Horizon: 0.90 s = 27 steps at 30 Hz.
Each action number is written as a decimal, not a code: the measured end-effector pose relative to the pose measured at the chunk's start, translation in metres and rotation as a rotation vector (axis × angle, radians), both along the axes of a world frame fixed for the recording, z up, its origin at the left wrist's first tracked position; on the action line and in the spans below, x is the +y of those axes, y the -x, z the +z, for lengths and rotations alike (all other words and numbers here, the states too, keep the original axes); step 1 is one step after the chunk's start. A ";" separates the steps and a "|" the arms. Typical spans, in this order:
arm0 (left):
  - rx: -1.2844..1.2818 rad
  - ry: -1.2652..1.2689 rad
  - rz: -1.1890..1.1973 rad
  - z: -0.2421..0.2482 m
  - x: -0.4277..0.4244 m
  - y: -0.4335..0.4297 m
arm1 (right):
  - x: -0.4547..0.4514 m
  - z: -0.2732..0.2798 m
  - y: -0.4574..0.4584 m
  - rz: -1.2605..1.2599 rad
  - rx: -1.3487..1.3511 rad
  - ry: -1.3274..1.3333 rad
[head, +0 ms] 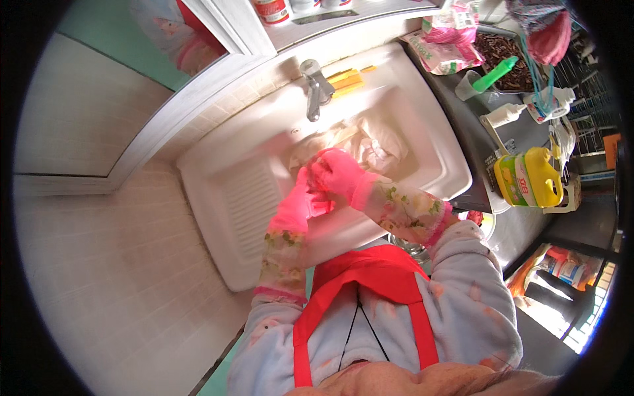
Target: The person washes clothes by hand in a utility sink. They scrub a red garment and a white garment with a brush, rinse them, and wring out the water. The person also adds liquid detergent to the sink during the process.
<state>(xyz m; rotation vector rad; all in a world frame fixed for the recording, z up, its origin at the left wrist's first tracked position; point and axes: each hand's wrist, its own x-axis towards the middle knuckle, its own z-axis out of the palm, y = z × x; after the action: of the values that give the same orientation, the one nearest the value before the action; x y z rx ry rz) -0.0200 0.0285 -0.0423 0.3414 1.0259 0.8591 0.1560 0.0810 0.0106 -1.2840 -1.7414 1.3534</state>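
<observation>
Both hands wear pink rubber gloves with flowered sleeves and meet above the white sink. My left hand is at the ribbed washboard's right side, its fingers partly spread. Against it, my right hand is curled, with its fingers bent. Whether anything lies between the hands is hidden. Pale wet cloth lies bunched in the basin just beyond my right hand. Over the basin's back rim stands a metal faucet, and yellow bars, perhaps soap, lie beside it.
On the dark counter at right stand a yellow detergent jug, white bottles, a plastic cup with a green-handled tool, and pink packages. A mirrored cabinet hangs behind the sink. A tiled wall borders its left side.
</observation>
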 end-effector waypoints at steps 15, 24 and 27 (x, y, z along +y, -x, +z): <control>0.113 -0.275 -0.186 0.087 0.015 -0.028 | -0.024 0.049 -0.013 -0.172 0.191 -0.616; 0.188 -0.285 -0.279 0.091 0.017 -0.050 | -0.018 -0.003 -0.037 0.137 1.230 0.809; 0.233 -0.304 -0.375 0.093 0.022 -0.046 | -0.018 -0.006 -0.035 0.085 1.366 0.863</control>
<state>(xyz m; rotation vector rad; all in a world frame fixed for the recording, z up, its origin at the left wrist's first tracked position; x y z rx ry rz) 0.0261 0.0509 0.0509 0.8796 1.0016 0.6407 0.1906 0.0629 0.0045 -0.2774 -0.2425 2.3018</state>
